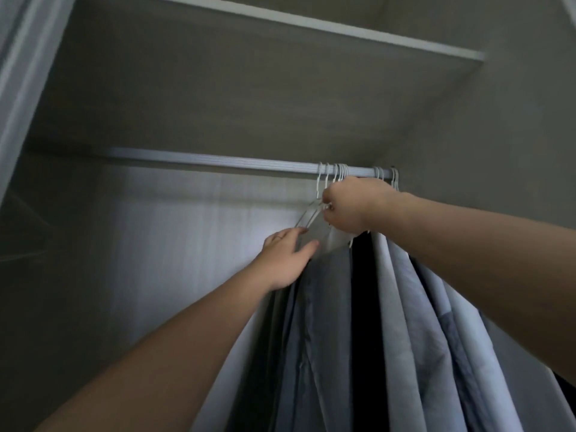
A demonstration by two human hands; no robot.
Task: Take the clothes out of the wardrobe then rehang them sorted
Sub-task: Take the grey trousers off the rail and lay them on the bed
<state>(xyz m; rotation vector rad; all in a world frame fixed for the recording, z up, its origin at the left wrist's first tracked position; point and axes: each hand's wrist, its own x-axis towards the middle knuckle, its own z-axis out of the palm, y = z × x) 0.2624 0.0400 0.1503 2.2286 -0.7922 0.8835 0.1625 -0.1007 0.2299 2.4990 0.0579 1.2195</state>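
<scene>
Grey wardrobe walls and a pale shelf [311, 24] frame a ribbed silver metal rail [218, 162]. Grey, blue and black hanging clothes [405, 307] crowd its right end on thin white wire hangers [331, 173]. Just below the rail the right hand [349, 207] clenches a hanger neck. The left hand [285, 260] rests flat-fingered on the outermost grey shirt [324, 282]. Taking out seems in hand; next, that hook must lift clear of the rail.

White wire hangers [327, 177] are seen on a silver-grey ribbed rail [218, 162]. Toward 5 o'clock, a slate-blue shirt [327, 307] is flanked at its 3 o'clock by a black garment [364, 291], then a pale grey garment [388, 291] and light blue garments [442, 338]. The wardrobe panels [218, 88] are shown in grey-beige with a fine grain, the shelf edge [311, 23] in white.
</scene>
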